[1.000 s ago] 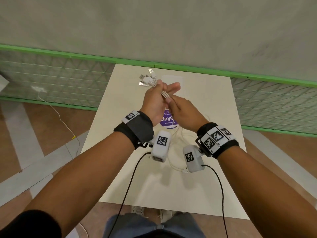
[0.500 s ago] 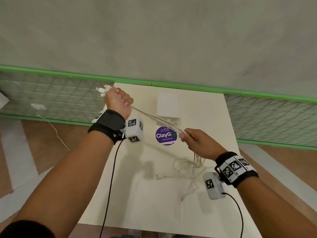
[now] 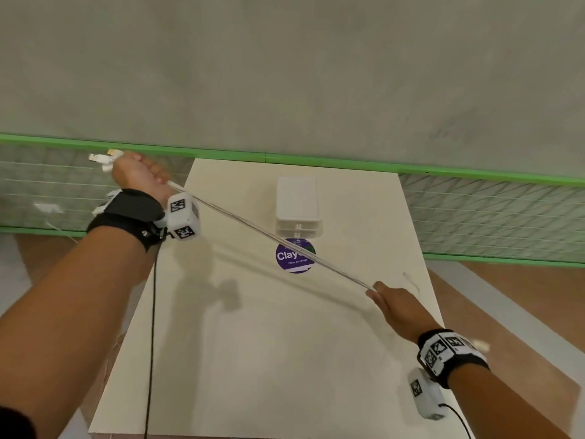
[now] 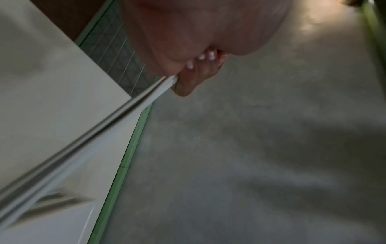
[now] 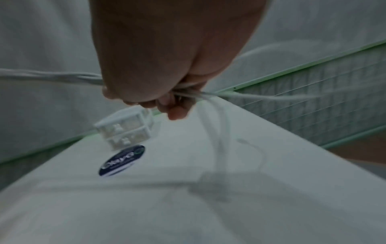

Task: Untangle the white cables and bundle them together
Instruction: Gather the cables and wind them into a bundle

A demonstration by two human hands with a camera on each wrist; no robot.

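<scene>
L hand (image 3: 139,172) is a closed fist w/ fingers curled tight round the white cables (image 3: 272,239); in the left wrist view the strands come out from under the curled fingers (image 4: 200,69) as 1 flat group. The plug ends (image 3: 101,160) stick out past the far side of the fist, beyond the table edge.

From that fist the cables run taut and straight, down and across to the R hand (image 3: 399,305), lifted clear of the table (image 3: 253,359) w/ a shadow line beneath them. R hand pinches the same strands between thumb and curled fingers; in the right wrist view loose ends trail out beyond the grip, blurred, so can't count them.

The 2 hands are well apart, L one up at the far-left corner, R one near the right edge and closer to the body.

Under the stretched span, approx midway btwn the hands, sits a round purple sticker (image 3: 292,259) on the table. Just beyond it, away from both hands, is a white drawer box (image 3: 297,204).

Behind the L hand: green rail (image 3: 316,160) and grey wall.
</scene>
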